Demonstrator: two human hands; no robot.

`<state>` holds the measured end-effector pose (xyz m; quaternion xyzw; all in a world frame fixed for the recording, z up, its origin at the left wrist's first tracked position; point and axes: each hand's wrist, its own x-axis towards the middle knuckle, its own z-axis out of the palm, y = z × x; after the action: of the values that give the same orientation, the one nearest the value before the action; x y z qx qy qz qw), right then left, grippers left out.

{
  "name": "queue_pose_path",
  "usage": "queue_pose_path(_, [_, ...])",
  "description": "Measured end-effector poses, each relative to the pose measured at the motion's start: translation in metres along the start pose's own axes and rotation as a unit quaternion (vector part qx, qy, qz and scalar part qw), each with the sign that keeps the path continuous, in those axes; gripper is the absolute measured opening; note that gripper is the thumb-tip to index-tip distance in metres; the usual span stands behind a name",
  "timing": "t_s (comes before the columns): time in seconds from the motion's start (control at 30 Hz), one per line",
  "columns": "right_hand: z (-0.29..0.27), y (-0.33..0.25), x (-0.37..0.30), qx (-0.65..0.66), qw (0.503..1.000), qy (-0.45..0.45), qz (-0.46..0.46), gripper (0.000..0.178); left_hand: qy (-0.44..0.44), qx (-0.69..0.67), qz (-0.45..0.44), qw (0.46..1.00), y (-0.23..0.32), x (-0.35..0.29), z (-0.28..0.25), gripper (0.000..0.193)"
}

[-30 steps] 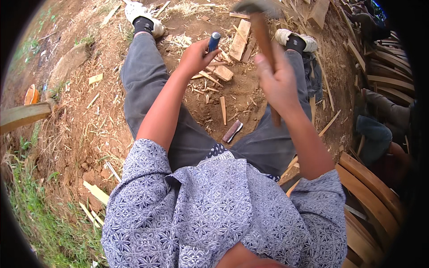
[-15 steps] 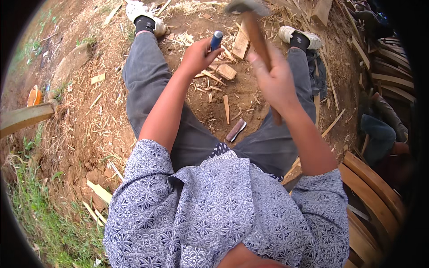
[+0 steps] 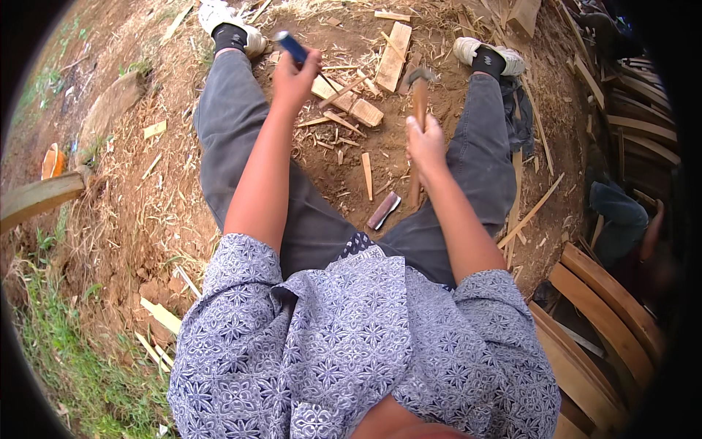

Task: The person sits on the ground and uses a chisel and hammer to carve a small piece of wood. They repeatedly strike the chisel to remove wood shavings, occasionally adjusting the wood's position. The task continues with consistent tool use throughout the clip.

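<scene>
My left hand [image 3: 294, 84] is closed around the blue handle of a chisel [image 3: 291, 45]. The chisel's thin dark blade slants down to the right, over a pale wooden block [image 3: 358, 107] on the dirt between my legs. Whether the blade's tip touches the block I cannot tell. A wood splinter [image 3: 344, 93] lies across that block. In my right hand [image 3: 426, 143] is a hammer [image 3: 419, 99], gripped by its wooden handle, with its slightly blurred metal head pointing away from me. The hammer is to the right of the block and apart from the chisel.
Beyond the block lies a flat wooden piece [image 3: 393, 57]. A small reddish-brown block [image 3: 384, 211] with a white edge rests near my lap. Chips and shavings litter the dirt. Curved wooden pieces [image 3: 607, 314] are stacked at right, near another person's leg [image 3: 618, 212]. A curved beam [image 3: 44, 196] juts in at left.
My left hand has moved left and a little away with the chisel, which now leans left at its top. The raised hammer has come down, and my right hand has shifted left.
</scene>
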<state>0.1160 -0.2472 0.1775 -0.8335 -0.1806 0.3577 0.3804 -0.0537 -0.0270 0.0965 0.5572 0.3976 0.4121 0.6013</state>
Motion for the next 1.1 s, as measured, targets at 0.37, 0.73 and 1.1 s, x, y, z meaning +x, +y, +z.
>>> queue_pose_path(0.37, [0.006,0.048,0.0,0.084,0.988,-0.031,-0.125,0.061,0.092,-0.419,-0.165,0.888,0.055,-0.032,-0.013,0.022])
queue_pose_path(0.73, [-0.035,-0.036,-0.102,0.304,0.889,-0.334,-0.078,0.04,-0.021,-0.472,-0.159,0.867,0.116,-0.102,0.002,0.02])
queue_pose_path(1.1, [-0.074,-0.036,-0.17,0.347,0.844,-0.374,-0.167,0.04,-0.07,-0.391,-0.031,0.917,0.219,-0.164,0.006,0.019])
